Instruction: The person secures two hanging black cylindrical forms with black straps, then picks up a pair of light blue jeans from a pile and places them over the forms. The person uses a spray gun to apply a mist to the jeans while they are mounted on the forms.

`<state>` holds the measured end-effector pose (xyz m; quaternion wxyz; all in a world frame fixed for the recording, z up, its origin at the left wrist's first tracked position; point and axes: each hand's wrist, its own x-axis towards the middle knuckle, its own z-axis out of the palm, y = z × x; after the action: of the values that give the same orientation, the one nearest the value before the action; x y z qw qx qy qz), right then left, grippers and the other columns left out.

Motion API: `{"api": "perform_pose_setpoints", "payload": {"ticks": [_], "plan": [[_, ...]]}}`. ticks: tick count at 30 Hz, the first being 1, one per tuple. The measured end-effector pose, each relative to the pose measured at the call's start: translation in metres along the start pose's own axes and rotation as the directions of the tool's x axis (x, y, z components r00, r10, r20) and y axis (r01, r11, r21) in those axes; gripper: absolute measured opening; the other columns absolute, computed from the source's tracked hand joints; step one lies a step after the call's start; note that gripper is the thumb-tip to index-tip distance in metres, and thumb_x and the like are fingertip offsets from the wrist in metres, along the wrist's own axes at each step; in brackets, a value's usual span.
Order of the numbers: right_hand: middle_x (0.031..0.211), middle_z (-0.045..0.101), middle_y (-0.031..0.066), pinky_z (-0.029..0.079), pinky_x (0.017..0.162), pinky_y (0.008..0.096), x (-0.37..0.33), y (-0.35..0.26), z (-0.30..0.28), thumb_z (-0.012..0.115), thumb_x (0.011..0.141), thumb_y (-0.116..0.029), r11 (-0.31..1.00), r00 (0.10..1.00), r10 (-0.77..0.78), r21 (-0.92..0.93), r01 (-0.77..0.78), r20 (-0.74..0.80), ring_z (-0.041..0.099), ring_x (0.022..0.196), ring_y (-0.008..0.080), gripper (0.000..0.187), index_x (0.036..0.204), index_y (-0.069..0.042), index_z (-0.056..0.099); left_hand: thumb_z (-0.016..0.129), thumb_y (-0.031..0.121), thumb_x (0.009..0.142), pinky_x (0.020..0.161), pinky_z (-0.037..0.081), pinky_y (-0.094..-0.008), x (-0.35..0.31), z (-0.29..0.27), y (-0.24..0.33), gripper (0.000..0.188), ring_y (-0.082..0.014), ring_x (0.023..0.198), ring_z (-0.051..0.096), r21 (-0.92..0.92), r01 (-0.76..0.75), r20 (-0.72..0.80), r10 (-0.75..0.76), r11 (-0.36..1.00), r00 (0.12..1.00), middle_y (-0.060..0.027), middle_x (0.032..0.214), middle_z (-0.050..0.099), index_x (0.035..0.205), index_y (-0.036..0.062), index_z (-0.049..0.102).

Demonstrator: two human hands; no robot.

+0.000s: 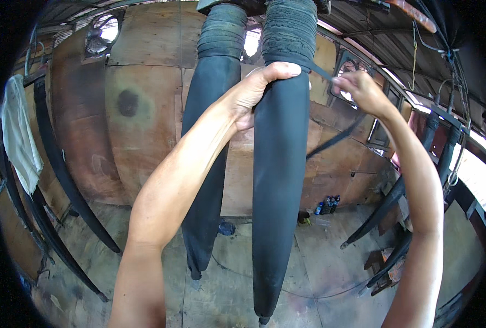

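A long black tube [280,175], rubber-like and narrowing toward its lower end, hangs in front of me. Around its top runs a thick band of wound strips [290,33]. Just below that band my left hand [260,85] grips the tube, thumb across the front; its fingers are mostly hidden behind. My right hand [362,92] pinches a black strip [322,72], stretched taut from the tube's neck. The strip's loose tail [338,139] hangs below my right hand and passes behind the tube. A second black tube [212,79], wrapped likewise, hangs to the left, partly behind my left forearm.
More dark tubes hang at the left [62,158] and right [382,210]. A white cloth [21,134] drapes at far left. Several small bottles [328,204] stand by the wooden back wall [144,104]. A thin cable [319,297] lies on the floor.
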<state>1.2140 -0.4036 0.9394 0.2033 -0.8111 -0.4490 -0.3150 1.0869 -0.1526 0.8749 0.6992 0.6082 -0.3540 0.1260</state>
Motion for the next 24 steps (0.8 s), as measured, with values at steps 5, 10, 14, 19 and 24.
{"api": "perform_pose_setpoints", "payload": {"ticks": [5,10,14,19,24], "plan": [[0.085,0.071,0.0107,0.051,0.077,0.0356,0.065,-0.038,0.053,0.059,0.095,-0.023,0.948,0.978,-0.201,0.262,0.179,0.062,0.064,0.081,0.0213,0.027,0.101,0.001,0.071,0.069,0.059,0.083,0.081,0.06,-0.0342,-0.011,0.002,0.008,0.082,-0.0207,0.088,0.069,-0.144,0.045,0.004,-0.045,0.989,0.999,-0.0161,0.103,0.067,0.126,-0.0095,0.053],[0.092,0.07,0.0103,0.052,0.079,0.0346,0.077,-0.078,0.079,0.061,0.086,-0.019,0.743,0.953,-0.282,0.654,0.141,0.115,0.064,0.084,0.0221,0.032,0.11,0.001,0.066,0.068,0.066,0.081,0.069,0.063,-0.03,-0.011,0.002,-0.002,0.078,-0.0195,0.074,0.071,-0.379,-0.074,0.064,0.106,0.923,0.992,-0.0164,0.092,0.069,0.111,-0.0059,0.061],[0.091,0.069,0.0108,0.052,0.078,0.0348,0.08,-0.073,0.086,0.062,0.081,-0.018,0.716,0.94,-0.109,0.682,-0.15,0.322,0.063,0.086,0.0213,0.034,0.109,0.002,0.065,0.063,0.065,0.084,0.063,0.063,-0.0264,-0.008,-0.001,-0.01,0.08,-0.0174,0.066,0.07,-0.301,-0.243,-0.036,0.243,0.922,0.969,-0.0164,0.091,0.069,0.119,-0.0067,0.059],[0.09,0.07,0.014,0.052,0.076,0.0363,0.068,-0.084,0.048,0.056,0.084,-0.011,0.965,0.951,-0.113,0.259,0.036,0.288,0.064,0.086,0.0222,0.024,0.101,0.003,0.066,0.06,0.063,0.085,0.06,0.06,-0.0242,-0.004,-0.006,-0.014,0.076,-0.0148,0.065,0.068,-0.056,-0.323,-0.076,0.319,0.945,0.945,-0.0126,0.089,0.07,0.121,-0.0037,0.062],[0.049,0.056,0.0051,0.042,0.044,0.0283,-0.003,-0.159,-0.047,0.062,0.094,-0.031,0.969,0.909,0.221,-0.183,-0.164,0.354,0.053,0.042,0.0119,0.038,0.075,0.002,0.067,0.066,0.051,0.086,0.068,0.056,-0.0262,0.005,-0.02,-0.019,0.059,-0.0131,0.08,0.068,0.028,-0.172,-0.06,0.174,0.985,0.983,-0.0107,0.097,0.071,0.117,0.001,0.065]]}}
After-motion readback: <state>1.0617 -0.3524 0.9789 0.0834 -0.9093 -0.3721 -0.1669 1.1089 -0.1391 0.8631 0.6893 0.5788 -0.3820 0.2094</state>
